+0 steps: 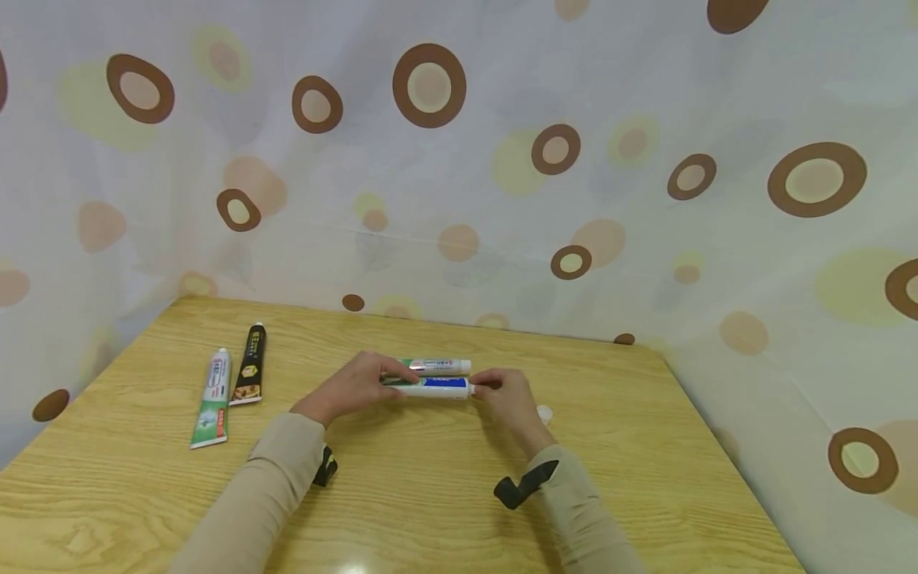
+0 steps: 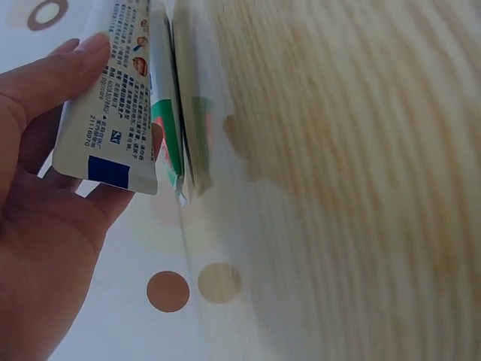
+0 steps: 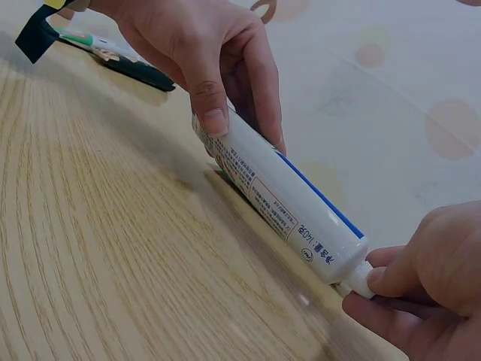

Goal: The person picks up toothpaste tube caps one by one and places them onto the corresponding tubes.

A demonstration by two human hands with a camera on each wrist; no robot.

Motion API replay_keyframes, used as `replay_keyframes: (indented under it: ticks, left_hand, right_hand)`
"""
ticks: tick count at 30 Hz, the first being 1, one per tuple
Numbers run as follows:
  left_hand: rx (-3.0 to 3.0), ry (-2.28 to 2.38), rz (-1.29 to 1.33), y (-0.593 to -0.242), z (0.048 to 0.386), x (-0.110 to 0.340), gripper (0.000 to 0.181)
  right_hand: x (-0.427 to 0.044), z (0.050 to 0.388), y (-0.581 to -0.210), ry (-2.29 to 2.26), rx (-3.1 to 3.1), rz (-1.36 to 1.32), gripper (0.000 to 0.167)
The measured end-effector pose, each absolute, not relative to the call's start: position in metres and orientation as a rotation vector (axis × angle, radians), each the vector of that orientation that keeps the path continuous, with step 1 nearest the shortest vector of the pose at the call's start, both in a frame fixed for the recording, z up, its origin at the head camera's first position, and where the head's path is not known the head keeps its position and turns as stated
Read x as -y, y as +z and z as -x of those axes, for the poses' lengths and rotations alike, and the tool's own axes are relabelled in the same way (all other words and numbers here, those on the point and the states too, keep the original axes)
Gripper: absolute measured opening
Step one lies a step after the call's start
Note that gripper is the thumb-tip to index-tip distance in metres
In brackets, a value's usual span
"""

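Note:
A white toothpaste tube [image 1: 446, 388] with a blue panel lies level in my left hand [image 1: 356, 385], thumb on one face and fingers on the other. In the left wrist view its flat crimped end [image 2: 109, 171] sticks out past the palm. My right hand [image 1: 508, 399] pinches the small white cap [image 3: 361, 279] at the tube's other end between thumb and forefinger. Just behind this tube, a second toothpaste tube [image 1: 448, 367], white and green, rests on the table, partly hidden by my left hand.
On the left of the wooden table [image 1: 423, 494] lie a green and white toothpaste tube [image 1: 213, 402] and a black one [image 1: 251, 363]. A small round white object [image 1: 545, 414] sits beside my right wrist. A spotted cloth [image 1: 459, 183] hangs behind the table and along its sides.

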State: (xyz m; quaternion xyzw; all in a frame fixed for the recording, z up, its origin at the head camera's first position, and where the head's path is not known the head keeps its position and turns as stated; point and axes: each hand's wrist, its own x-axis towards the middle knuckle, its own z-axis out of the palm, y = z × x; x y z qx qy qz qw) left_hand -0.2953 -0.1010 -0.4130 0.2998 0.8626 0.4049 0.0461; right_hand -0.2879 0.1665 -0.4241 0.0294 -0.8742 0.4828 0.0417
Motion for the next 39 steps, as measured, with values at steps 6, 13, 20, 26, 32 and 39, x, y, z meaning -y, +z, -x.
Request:
replay_keyframes:
  ticks: [6, 13, 20, 26, 32, 39]
  left_hand:
    - [-2.649, 1.237, -0.854, -0.416, 0.297, 0.097, 0.028]
    - [-2.676, 1.218, -0.750, -0.420, 0.298, 0.095, 0.025]
    - [-2.678, 1.194, -0.696, -0.421, 0.297, 0.094, 0.029]
    - [-2.692, 1.142, -0.717, -0.423, 0.296, 0.094, 0.033]
    - [-2.705, 1.111, -0.716, -0.423, 0.294, 0.096, 0.038]
    - [-2.703, 1.123, -0.722, -0.416, 0.290, 0.105, 0.041]
  right_hand:
    - [-0.166, 0.289, -0.425, 1.366, 2.716, -0.109, 0.016]
    - [-0.167, 0.289, -0.426, 1.338, 2.806, -0.123, 0.027]
    - [-0.168, 0.286, -0.424, 1.375, 2.847, -0.179, 0.025]
    - [-0.170, 0.280, -0.421, 1.356, 2.854, -0.248, 0.022]
    - [-0.173, 0.276, -0.418, 1.363, 2.828, -0.310, 0.024]
    - [-0.184, 0.271, -0.407, 1.399, 2.779, -0.346, 0.026]
